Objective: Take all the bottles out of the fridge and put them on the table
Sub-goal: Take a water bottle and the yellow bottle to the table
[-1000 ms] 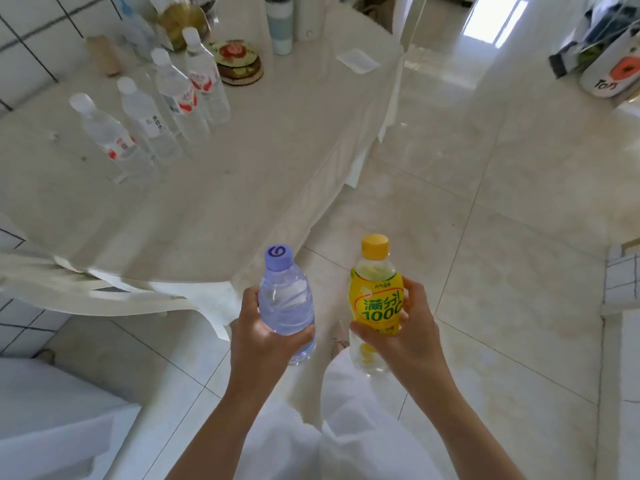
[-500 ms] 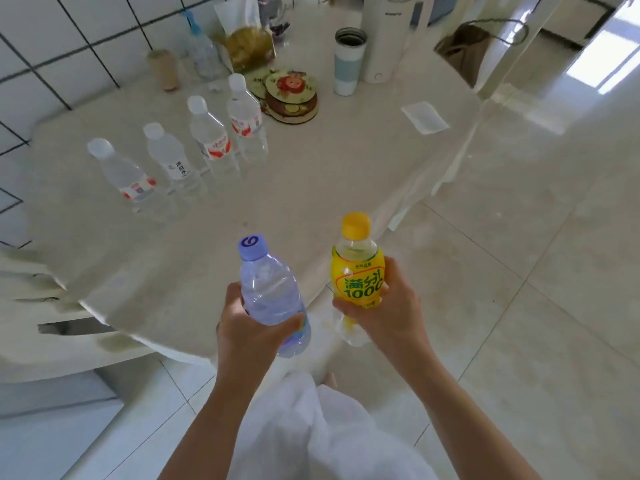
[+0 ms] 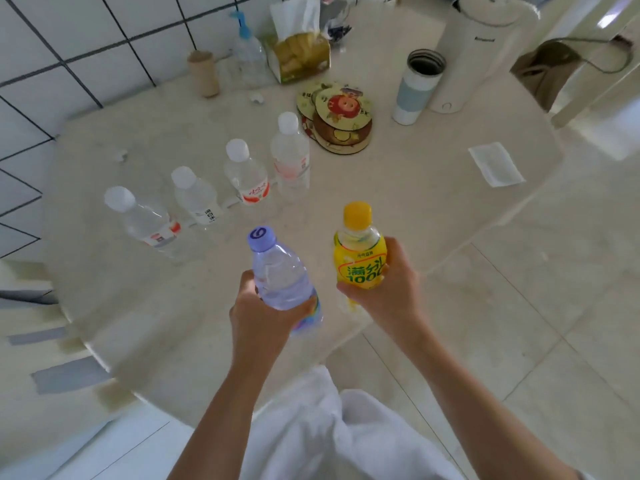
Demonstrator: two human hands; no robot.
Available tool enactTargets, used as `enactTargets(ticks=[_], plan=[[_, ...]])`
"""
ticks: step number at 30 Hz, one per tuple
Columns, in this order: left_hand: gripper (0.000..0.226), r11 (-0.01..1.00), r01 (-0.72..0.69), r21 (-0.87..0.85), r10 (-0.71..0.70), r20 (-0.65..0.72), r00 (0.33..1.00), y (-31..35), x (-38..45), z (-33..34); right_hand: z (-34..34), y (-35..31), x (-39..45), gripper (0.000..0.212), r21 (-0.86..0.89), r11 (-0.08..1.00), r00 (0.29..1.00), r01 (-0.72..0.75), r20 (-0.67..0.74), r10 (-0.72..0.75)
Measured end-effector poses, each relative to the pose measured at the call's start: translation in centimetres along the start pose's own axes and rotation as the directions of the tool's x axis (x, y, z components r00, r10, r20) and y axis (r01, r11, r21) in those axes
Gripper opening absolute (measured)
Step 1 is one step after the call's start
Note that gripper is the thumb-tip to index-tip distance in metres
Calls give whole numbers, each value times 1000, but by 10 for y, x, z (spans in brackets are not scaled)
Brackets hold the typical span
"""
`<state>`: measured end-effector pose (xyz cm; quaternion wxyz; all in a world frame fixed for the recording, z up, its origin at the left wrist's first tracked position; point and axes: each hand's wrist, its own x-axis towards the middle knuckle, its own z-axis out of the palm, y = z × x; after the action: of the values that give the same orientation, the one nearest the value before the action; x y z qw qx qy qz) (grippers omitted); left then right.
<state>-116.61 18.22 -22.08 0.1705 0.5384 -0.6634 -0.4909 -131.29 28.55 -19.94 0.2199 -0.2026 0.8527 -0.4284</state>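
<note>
Bottles fill both my hands above the near edge of the desk (image 3: pixel 398 202): my left hand (image 3: pixel 259 317) curls round a clear bottle with a purple cap (image 3: pixel 282 271), my right hand (image 3: pixel 388 289) grips a yellow-labelled bottle with a yellow cap (image 3: pixel 360 258). Both are held upright, off the surface. Farther in, four clear white-capped bottles (image 3: pixel 247 176) stand in a slanted row near a stack of round coasters (image 3: pixel 341 119).
</note>
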Motion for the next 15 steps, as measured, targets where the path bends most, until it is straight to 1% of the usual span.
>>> enactTargets(ticks=[1,3,7,10,13,15], plan=[[58,1000,4,-7,-4,-10,1000,3,10,1,1,-5,9,66,-12,1000,1000,13,7,-13],[54,1000,4,6,-4,-34,999,8,30,5,5,-11,30,67,-34,999,999,33,27,-32],[49,998,-30,59,36,-113,993,16,62,18,15,-19,68,68,-24,996,994,92,70,-90],[50,998,-11,67,21,-146,989,14,80,34,21,-21,91,68,-10,994,987,109,120,-107],[53,998,34,47,-24,-194,981,13,97,48,30,-20,115,67,11,990,976,141,168,-141],[56,997,39,71,-23,-213,977,11,106,55,36,-19,129,68,35,987,965,157,208,-161]])
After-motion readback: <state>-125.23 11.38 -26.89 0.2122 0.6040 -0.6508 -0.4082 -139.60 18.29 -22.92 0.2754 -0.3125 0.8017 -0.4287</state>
